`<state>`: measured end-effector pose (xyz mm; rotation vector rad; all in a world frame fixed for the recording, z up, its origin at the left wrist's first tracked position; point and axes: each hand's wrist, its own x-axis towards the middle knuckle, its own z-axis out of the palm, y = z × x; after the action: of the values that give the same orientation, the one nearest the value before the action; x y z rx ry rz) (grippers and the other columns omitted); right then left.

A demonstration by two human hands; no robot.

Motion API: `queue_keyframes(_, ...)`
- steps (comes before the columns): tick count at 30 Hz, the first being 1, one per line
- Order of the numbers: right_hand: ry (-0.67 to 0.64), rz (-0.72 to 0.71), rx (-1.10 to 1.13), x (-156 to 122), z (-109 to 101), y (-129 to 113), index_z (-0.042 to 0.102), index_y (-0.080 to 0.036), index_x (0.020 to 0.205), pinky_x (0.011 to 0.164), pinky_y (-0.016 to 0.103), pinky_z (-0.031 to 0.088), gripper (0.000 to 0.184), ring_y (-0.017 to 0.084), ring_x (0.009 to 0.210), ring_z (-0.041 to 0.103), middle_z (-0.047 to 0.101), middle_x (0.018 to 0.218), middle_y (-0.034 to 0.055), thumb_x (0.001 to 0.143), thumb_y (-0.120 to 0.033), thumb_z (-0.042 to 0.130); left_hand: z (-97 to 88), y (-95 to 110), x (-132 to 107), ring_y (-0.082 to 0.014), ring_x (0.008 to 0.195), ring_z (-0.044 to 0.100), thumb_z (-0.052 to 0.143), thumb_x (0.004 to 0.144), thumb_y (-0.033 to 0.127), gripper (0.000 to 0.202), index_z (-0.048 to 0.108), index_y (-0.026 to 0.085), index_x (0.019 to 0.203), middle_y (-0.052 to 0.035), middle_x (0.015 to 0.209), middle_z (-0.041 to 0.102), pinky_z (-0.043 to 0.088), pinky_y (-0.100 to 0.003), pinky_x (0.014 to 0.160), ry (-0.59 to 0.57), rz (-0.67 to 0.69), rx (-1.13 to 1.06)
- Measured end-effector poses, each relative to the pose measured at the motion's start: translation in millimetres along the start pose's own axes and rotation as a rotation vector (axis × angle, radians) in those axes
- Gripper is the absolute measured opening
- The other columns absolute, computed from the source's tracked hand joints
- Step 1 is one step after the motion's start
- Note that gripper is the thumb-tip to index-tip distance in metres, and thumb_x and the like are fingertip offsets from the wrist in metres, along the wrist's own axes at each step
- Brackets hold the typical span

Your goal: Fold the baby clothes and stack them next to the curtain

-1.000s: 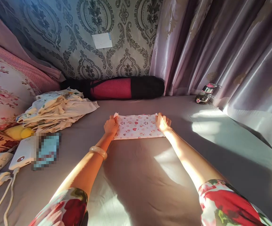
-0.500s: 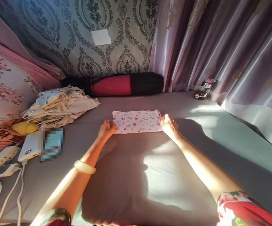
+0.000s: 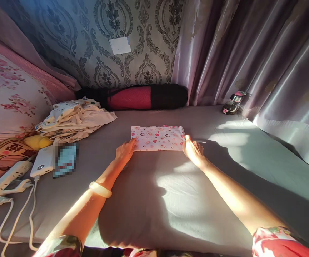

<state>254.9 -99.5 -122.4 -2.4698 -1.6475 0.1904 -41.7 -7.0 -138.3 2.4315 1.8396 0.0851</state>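
Note:
A white cloth [image 3: 158, 138] printed with small red and pink figures lies folded into a flat rectangle on the grey bed sheet [image 3: 143, 200]. Its left edge is pinched by my left hand [image 3: 125, 151], thumb uppermost on the fabric. At the opposite end, my right hand [image 3: 194, 150] has its fingers closed on the near right corner. The fingertips of both hands are partly hidden. A pale bangle [image 3: 100, 189] circles my left wrist.
Crumpled pale clothes [image 3: 74, 119] are piled at the left. A white power bank [image 3: 42, 160], a blurred-out blue item [image 3: 66, 160] and a power strip [image 3: 6, 182] with cables lie nearer. A black and red roll [image 3: 133, 97] borders the wall; a bottle [image 3: 233, 102] stands by the curtain.
The view has shifted slightly, so most things sit a little further right. My left hand has turned, its thumb now extended along the cloth's edge. The cloth stays folded on the bed.

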Motion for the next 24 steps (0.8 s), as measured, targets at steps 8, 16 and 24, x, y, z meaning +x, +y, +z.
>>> queue_keyframes(8, -0.017, 0.001, -0.023, 7.5, 1.1, 3.8, 0.054, -0.014, 0.124, 0.076, 0.038, 0.045, 0.034, 0.033, 0.096, 0.069, 0.071, 0.096, 0.0218, 0.097, -0.022, 0.035, -1.2, -8.0, 1.9, -0.0268, 0.099, 0.068, 0.025, 0.102, 0.032, 0.046, 0.051, 0.031, 0.14, -0.0105, 0.118, 0.068, 0.05, -0.035, 0.078, -0.044, 0.037, -0.01)
queue_keyframes(16, 0.141, -0.169, -0.127, 13.0, -7.7, -24.0, 0.061, -0.013, 0.117, 0.093, 0.04, 0.045, 0.039, 0.031, 0.112, 0.061, 0.063, 0.122, 0.023, 0.095, -0.012, 0.029, -13.8, 3.2, 15.4, -0.0284, 0.109, 0.059, 0.041, 0.098, 0.032, 0.035, 0.069, 0.022, 0.116, -0.0136, 0.12, 0.061, 0.048, -0.037, 0.091, 0.09, 0.127, 0.012)
queue_keyframes(24, 0.113, -0.599, -0.019, 40.1, 36.6, -96.4, 0.045, -0.007, 0.146, 0.121, 0.049, 0.018, 0.052, 0.029, 0.147, 0.029, 0.039, 0.156, 0.0162, 0.096, -0.019, 0.035, 13.5, 64.2, 57.3, -0.032, 0.139, 0.04, 0.04, 0.096, 0.018, 0.046, 0.048, 0.005, 0.139, -0.0207, 0.147, 0.048, 0.034, -0.044, 0.114, 0.16, 0.378, -0.093)
